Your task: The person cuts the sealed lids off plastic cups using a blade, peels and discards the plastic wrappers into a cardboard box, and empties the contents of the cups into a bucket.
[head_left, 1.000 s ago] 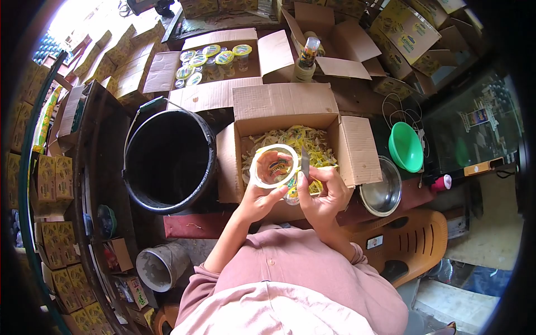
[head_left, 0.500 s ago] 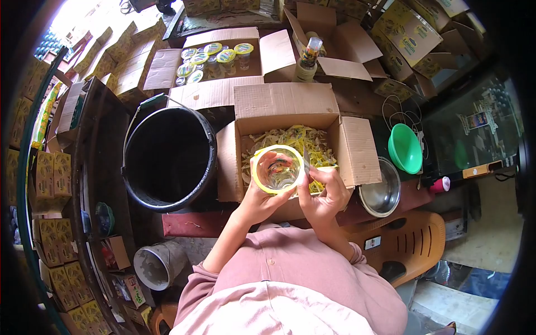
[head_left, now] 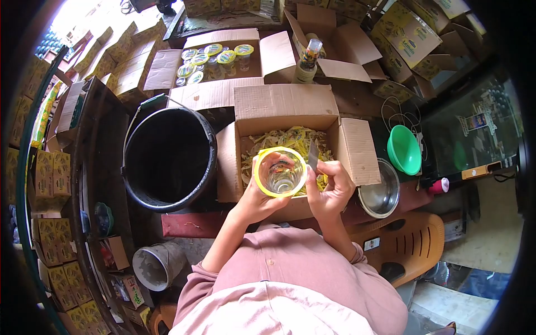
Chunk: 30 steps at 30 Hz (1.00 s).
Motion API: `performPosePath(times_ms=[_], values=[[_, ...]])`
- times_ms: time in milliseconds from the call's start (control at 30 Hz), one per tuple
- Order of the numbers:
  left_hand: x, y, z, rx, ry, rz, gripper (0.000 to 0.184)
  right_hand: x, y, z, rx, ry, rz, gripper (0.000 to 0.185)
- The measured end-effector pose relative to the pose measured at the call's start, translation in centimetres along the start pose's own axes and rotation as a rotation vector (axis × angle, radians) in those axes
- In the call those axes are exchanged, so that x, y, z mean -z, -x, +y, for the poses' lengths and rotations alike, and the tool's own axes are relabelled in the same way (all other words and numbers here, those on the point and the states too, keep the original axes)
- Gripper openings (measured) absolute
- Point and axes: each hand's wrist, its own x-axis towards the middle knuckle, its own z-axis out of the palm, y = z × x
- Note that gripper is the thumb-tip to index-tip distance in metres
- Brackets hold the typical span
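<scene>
My left hand (head_left: 254, 200) is closed around a clear plastic cup (head_left: 285, 180) with a yellow rim, its open mouth turned up toward me. To the right of the cup, my right hand (head_left: 334, 191) pinches a small flat grey blade (head_left: 313, 154) between thumb and fingers. The blade points up and stands slightly apart from the rim. Both hands are over the near side of an open cardboard box (head_left: 286, 104). Yellow and pale shredded strips (head_left: 287, 137) lie inside that box, partly hidden by the cup and hands.
A black bucket (head_left: 129, 162) stands left of the box. On the right are a steel bowl (head_left: 392, 195) and a green bowl (head_left: 404, 149). Behind, a carton (head_left: 220, 99) holds several lidded cups, beside a bottle (head_left: 306, 67). An orange chair (head_left: 421, 237) is at lower right.
My right hand has moved slightly right, taking the blade away from the cup's rim. The cup has shifted a little down and right in my left hand.
</scene>
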Motion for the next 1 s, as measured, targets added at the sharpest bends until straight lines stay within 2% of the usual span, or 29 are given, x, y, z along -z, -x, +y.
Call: performPosePath(times_ms=[433, 733, 833, 1000], values=[[0.5, 0.1, 0.0, 0.057, -0.083, -0.059, 0.07, 0.0, -0.1, -0.4, 0.121, 0.115, -0.016, 0.02], [0.5, -0.2, 0.3, 0.01, -0.085, -0.042, 0.068, 0.2, 0.0, 0.7, -0.099, 0.004, -0.038, 0.014], [0.4, -0.4, 0.7, 0.016, -0.107, -0.012, 0.069, 0.5, 0.4, 0.7, 0.011, 0.014, -0.031, 0.014], [0.5, -0.3, 0.1, 0.022, -0.052, -0.023, 0.072, 0.7, 0.9, 0.4, 0.017, 0.014, -0.037, 0.016]])
